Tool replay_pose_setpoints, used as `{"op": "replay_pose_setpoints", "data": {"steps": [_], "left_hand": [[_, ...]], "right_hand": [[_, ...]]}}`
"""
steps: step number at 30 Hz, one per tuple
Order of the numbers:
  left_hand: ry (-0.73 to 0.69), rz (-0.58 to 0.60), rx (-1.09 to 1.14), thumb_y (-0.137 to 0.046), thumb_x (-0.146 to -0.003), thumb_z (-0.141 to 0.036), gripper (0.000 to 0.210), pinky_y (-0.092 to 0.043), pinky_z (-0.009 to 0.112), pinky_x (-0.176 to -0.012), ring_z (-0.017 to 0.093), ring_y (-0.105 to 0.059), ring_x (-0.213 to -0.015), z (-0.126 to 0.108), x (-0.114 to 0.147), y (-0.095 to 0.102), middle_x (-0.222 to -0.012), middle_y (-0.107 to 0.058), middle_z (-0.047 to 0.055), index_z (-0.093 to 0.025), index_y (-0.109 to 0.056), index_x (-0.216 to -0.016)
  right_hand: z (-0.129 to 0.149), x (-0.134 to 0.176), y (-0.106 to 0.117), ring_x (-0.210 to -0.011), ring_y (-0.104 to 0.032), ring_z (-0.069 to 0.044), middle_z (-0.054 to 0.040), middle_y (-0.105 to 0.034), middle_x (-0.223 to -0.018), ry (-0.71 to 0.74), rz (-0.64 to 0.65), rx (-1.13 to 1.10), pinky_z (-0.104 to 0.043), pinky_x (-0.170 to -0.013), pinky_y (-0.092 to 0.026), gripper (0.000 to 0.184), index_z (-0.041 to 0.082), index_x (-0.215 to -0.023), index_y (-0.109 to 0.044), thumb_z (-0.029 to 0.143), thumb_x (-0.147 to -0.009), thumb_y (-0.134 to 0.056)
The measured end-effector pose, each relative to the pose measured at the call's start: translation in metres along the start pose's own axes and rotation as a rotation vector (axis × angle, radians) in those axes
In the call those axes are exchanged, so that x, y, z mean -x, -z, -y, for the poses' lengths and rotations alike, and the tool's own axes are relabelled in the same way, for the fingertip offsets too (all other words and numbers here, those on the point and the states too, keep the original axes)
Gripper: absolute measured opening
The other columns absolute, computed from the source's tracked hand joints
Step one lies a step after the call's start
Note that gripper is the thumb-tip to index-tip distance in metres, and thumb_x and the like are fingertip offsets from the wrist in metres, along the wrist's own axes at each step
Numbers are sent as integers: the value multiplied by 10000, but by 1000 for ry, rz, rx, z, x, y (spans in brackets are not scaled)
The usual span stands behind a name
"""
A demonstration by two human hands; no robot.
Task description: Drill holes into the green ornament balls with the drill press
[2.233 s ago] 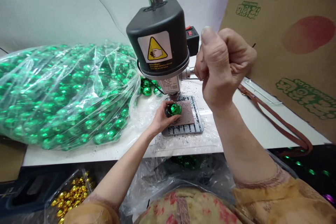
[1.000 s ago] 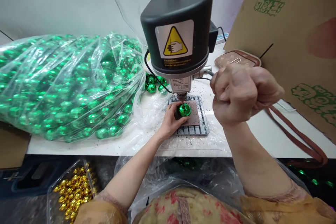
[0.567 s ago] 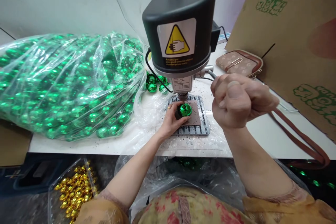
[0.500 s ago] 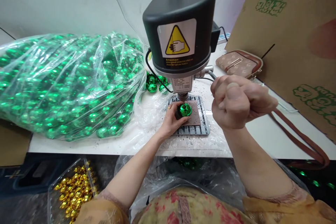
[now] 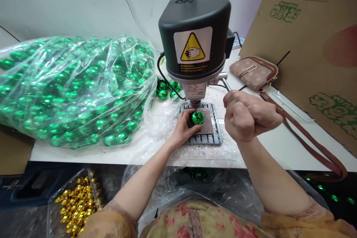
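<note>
White table [image 5: 279, 145] in front of you. Clear bag of green balls [image 5: 75, 93] fills its left side. Then your drill press [image 5: 192, 15] (yellow warning sticker [image 5: 193, 44] on the front). Your right hand [image 5: 249, 115] is fisted around the lever [image 5: 225, 81]; your left hand [image 5: 183, 127] is curled in a pinch. Over the pinkish pad [image 5: 208, 124], under the chuck [image 5: 195, 103], in that pinch: one green ball [image 5: 198, 117].

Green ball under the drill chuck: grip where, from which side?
The green ball is probably best pinched across its widest part, coming in low from the left, as the left hand does. It is round, so opposed contacts suit it, and the chuck sits close above, arguing against a top grip.
</note>
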State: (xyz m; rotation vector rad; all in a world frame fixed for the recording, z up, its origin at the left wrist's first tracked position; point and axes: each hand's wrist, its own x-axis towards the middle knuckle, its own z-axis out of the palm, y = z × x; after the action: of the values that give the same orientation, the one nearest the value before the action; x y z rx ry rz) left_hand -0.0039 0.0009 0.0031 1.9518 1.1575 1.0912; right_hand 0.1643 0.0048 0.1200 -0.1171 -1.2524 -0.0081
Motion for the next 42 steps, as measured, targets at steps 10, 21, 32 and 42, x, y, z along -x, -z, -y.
{"op": "replay_pose_setpoints", "data": {"steps": [10, 21, 32, 42], "left_hand": [[76, -55, 65, -841, -776, -345, 578, -522, 455, -1006, 290, -636, -1154, 1, 2, -5, -1237, -651, 109, -211, -565, -1267], [-449, 118, -318, -654, -955, -275, 378, -556, 388, -1005, 261, -617, -1258, -30, 111, 4, -1460, -539, 101, -360, -643, -1323], [-733, 99, -505, -567, -933, -193, 392, -508, 474, -1111, 277, -560, -1343, -21, 126, 18, -1361, -659, 121, -231, -622, -1320], [68, -149, -393, -613, -782, -22, 283, -385, 577, -1135, 347, -559, -1197, 57, -84, 108, -1217, -649, 156, -172, -712, -1000]], "right_hand": [[13, -58, -29, -384, -300, -48, 70, -285, -432, -368, -148, 59, -274, -413, -226, 472, 204, -507, -313, 145, -863, -618], [2, -58, -30, -373, -283, -43, 86, -306, -436, -309, -194, -27, -261, -414, -204, 441, 214, -529, -350, 138, -873, -615], [4, -58, -28, -366, -285, -55, 76, -312, -433, -326, -191, 4, -275, -409, -196, 470, 211, -529, -342, 200, -885, -648], [12, -57, -29, -363, -320, -68, 57, -295, -433, -361, -214, 68, -297, -421, -222, 441, 207, -505, -357, 141, -864, -605]]}}
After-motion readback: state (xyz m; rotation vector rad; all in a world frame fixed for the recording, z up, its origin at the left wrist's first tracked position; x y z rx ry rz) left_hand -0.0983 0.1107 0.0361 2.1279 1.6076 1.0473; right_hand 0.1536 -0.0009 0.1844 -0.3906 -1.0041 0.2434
